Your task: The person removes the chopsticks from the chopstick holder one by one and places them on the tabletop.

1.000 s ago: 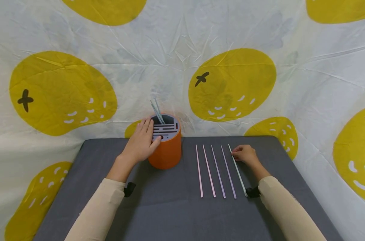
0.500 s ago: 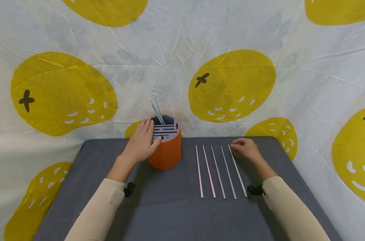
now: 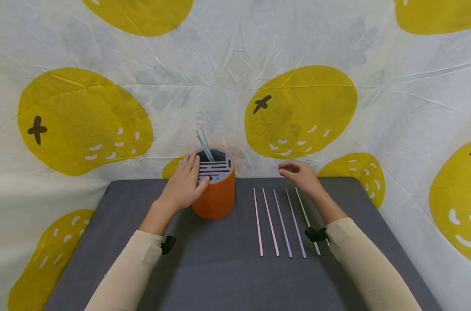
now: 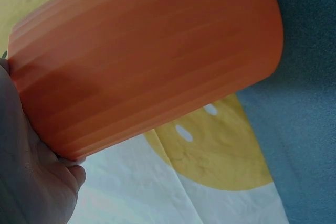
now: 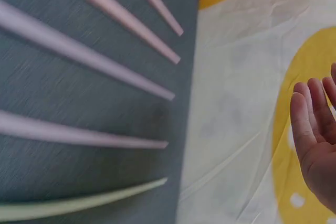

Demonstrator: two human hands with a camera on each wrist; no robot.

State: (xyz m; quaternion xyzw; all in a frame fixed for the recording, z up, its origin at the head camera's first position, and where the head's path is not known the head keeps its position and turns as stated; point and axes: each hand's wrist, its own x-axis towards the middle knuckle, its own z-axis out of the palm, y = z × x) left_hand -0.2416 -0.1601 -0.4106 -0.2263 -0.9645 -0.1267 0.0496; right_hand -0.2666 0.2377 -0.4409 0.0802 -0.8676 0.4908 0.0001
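The orange holder [image 3: 214,201] stands on the tabletop [image 3: 220,272], pale sticks [image 3: 205,147] leaning from its rear compartment. The left hand [image 3: 182,183] rests on the holder's left upper edge, its fingers straight. Right of the holder, two pink strips [image 3: 258,222], two purple strips [image 3: 282,223] and a green strip [image 3: 303,207] lie side by side. The right hand [image 3: 300,177], also right of the holder, hovers apart from the strips, its fingers relaxed and open.

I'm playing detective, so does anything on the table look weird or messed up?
Nothing looks spilled or broken. The five sticks lie in a tidy row. Only the pale sticks in the orange holder look a bit crooked, because they lean left instead of standing straight.
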